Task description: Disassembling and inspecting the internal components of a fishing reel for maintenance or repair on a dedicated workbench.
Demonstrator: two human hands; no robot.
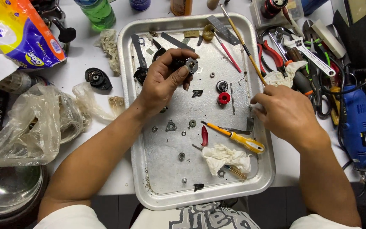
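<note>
- Two bare hands over a metal tray (157, 186) on a white table (85, 89).
- Left hand (164, 80) raised above tray's upper middle, fingers curled, pinching a small dark mechanical part (187, 65) with a silvery round piece at its end, between thumb and fingertips.
- Right hand (286, 112) at tray's right rim, fingers curled down; seems to grip a thin brush (243, 44) whose handle slants up-left across the tray, but grip is hidden, cannot tell for sure.
- On tray: yellow-handled screwdriver (236, 138) near centre-right, crumpled white rag (225, 156) just below it, red round cap (223, 98), small red curved piece (204, 135), scattered washers and tiny dark parts.
- Right of tray: pile of tools, red-handled pliers (270, 53), adjustable wrench (310, 53), blue power drill (356, 123).
- Left of tray: clear plastic bag (30, 123), black oval cover (97, 78), green bottle (98, 12), steel bowl (7, 186).
</note>
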